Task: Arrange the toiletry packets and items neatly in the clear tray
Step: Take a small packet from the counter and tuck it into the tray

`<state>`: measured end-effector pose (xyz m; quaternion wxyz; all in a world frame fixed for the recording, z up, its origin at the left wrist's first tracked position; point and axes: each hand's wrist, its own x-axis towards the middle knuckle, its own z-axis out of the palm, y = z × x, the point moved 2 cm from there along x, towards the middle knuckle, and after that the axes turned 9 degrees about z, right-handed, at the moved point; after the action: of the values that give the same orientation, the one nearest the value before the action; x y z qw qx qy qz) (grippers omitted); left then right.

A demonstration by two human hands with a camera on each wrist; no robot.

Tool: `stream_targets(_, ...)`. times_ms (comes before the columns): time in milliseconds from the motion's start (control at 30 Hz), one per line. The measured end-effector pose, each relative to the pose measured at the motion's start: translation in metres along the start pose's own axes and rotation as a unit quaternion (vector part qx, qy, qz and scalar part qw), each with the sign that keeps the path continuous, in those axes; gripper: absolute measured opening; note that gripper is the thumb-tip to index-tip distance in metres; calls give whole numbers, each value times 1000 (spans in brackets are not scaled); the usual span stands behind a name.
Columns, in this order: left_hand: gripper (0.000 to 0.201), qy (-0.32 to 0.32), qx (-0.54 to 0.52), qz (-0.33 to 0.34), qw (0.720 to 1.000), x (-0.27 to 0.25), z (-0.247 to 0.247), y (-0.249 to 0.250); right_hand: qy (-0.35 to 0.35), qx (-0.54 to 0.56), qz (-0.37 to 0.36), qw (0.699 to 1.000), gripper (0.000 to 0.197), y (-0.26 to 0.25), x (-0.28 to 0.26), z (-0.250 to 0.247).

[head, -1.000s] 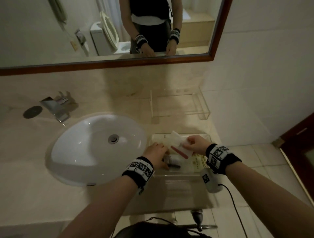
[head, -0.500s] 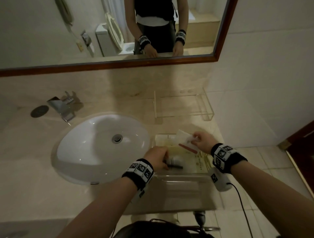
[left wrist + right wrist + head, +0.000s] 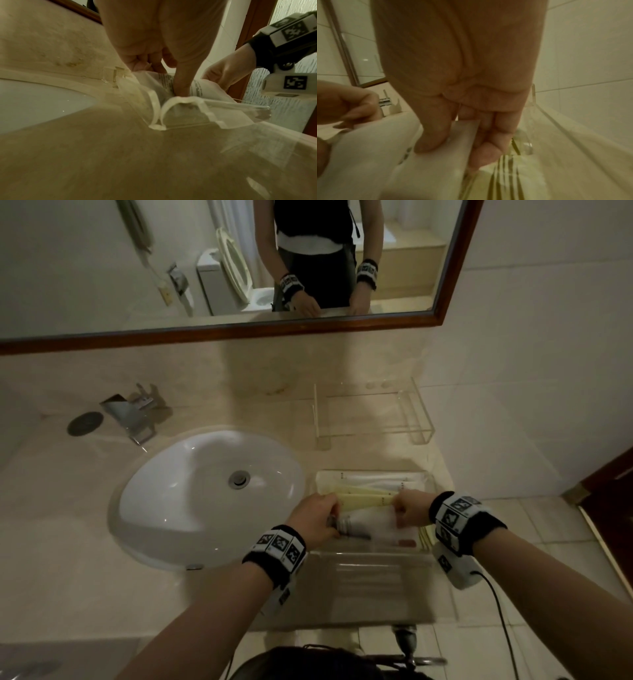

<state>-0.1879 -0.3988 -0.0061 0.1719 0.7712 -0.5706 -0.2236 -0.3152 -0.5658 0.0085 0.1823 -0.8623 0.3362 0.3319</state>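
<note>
Right of the sink basin (image 3: 205, 498), on the beige counter: clear tray (image 3: 373, 554), near the counter's front edge. Inside it, pale yellow packets (image 3: 363, 500) lying side by side along its length, with another whitish packet behind them at the far wall; print too small to read.

Above the tray's front half: white packet (image 3: 373, 522), stretched lengthwise between both hands. Carries lines of small dark print and, close to its right front corner, a red mark. Whether lifted clear of the tray floor or resting on it, cannot tell.

At the packet's left end: left hand (image 3: 317, 517), fingers curled together over the edge. From the left wrist view, thumb straight down, pressing into the packet just inside the tray's near corner. Beneath this hand, a small dark-and-grey item, mostly hidden; kind cannot be told.

At the packet's right end: right hand (image 3: 411, 508), pinching. From the right wrist view, thumb flat on the packet's top face, remaining fingers bunched together beneath its edge.

Behind the tray, against the wall: clear acrylic stand (image 3: 373, 434), well apart from it. Left of that, beyond the basin: chrome faucet (image 3: 133, 412) and a round dark disc on the counter. Above everything: wood-framed mirror (image 3: 102, 268), reflecting both wrists with their patterned bands.
</note>
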Motion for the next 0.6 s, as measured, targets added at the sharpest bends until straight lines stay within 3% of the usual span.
stream_targets(133, 32, 0, -7, 3, 1000, 1, 2, -2, 12, -36, 4, 999, 30, -2, 3, 5)
stream_targets(333, 36, 4, 26, 36, 999, 3, 7, -5, 49, -45, 14, 998, 39, -1, 0, -2)
stream_targets(600, 34, 17, 73, 79, 994, 3, 13, -7, 91, -36, 27, 995, 32, -5, -3, -3)
